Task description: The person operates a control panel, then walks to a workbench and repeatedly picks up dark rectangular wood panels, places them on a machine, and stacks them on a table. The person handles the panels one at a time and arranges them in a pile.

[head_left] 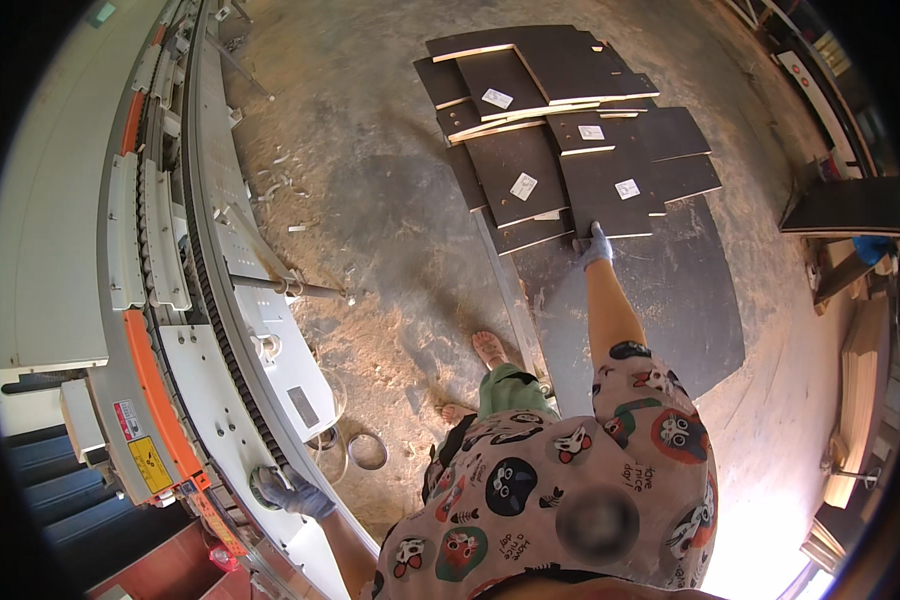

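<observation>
My right hand (598,248), in a light grey glove, reaches out ahead and grips the near edge of a dark brown panel (607,190). Its thumb lies on the panel's top face; the other fingers are partly hidden. This panel carries a white label (626,189) and lies over other dark panels (515,170) in an uneven, overlapping pile. Low on the left, my gloved left hand (300,494) is closed around a small, rounded, dark piece (265,486) at the machine's bed. What that piece is, I cannot make out.
A long machine (210,360) with a chain track and orange strips runs along my left. A bar (300,287) juts from it. Under the pile lies a large dark sheet (650,300). Scraps (280,185) litter the dusty floor. Boards (860,390) stand at the right.
</observation>
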`<state>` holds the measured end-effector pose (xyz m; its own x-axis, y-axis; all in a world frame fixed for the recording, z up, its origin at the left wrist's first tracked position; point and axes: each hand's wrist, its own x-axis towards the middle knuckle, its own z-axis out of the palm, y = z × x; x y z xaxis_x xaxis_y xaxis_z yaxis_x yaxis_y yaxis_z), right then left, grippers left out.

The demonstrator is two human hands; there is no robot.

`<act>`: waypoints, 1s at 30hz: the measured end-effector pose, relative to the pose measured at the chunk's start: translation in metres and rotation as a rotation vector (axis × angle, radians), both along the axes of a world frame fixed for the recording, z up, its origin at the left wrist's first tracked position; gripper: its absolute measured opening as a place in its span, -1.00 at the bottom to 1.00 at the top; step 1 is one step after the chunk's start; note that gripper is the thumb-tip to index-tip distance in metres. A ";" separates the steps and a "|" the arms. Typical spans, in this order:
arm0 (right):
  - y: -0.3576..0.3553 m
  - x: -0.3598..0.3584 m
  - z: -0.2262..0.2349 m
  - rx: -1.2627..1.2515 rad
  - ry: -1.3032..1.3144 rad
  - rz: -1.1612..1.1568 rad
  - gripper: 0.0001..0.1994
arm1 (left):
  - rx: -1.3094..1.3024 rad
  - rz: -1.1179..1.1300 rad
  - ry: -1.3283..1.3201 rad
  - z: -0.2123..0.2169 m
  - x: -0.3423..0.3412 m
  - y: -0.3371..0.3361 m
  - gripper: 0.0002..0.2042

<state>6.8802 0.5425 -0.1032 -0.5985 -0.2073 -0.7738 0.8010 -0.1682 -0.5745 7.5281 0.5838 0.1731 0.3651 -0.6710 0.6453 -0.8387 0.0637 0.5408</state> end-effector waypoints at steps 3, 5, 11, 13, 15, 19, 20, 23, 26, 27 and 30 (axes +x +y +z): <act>0.047 0.038 0.015 -0.274 0.028 0.088 -0.80 | 0.163 0.010 -0.146 -0.003 0.001 -0.008 -0.58; 0.098 0.064 0.035 -0.486 0.004 0.211 -0.74 | 0.170 -0.049 -0.075 -0.002 -0.009 -0.016 -0.55; 0.197 0.159 0.162 -0.347 0.179 0.546 -0.61 | 0.128 -0.331 0.250 -0.021 -0.057 -0.027 -0.56; 0.214 0.184 0.179 -0.403 0.154 0.715 -0.56 | 0.367 -0.468 0.573 -0.044 -0.063 -0.022 -0.57; 0.212 0.211 0.193 -0.481 0.108 0.890 -0.47 | 0.554 -0.746 1.005 -0.047 -0.090 -0.001 -0.43; 0.163 0.293 0.247 -0.676 0.178 1.195 -0.45 | 0.917 -0.805 1.456 -0.011 -0.114 0.058 -0.48; 0.152 0.313 0.249 -0.704 0.195 1.351 -0.47 | 0.913 -0.788 1.489 0.000 -0.111 0.069 -0.51; 0.127 0.395 0.268 -0.743 0.176 1.740 -0.54 | 0.503 -0.503 1.684 -0.003 -0.053 0.096 -0.52; 0.111 0.439 0.258 -0.701 0.014 2.016 -0.53 | 0.316 -0.318 1.693 0.022 -0.016 0.130 -0.48; 0.112 0.451 0.260 -0.757 0.018 2.081 -0.50 | 0.182 -0.288 1.710 0.025 -0.012 0.142 -0.48; 0.121 0.503 0.257 -0.760 -0.066 2.340 -0.50 | 0.123 -0.203 1.707 0.016 0.050 0.186 -0.49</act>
<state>7.3833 0.6635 0.1534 0.9016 -0.3211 -0.2900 -0.0796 0.5356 -0.8407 7.5780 0.7696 0.1895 0.4396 -0.8012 -0.4060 0.6591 -0.0192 0.7518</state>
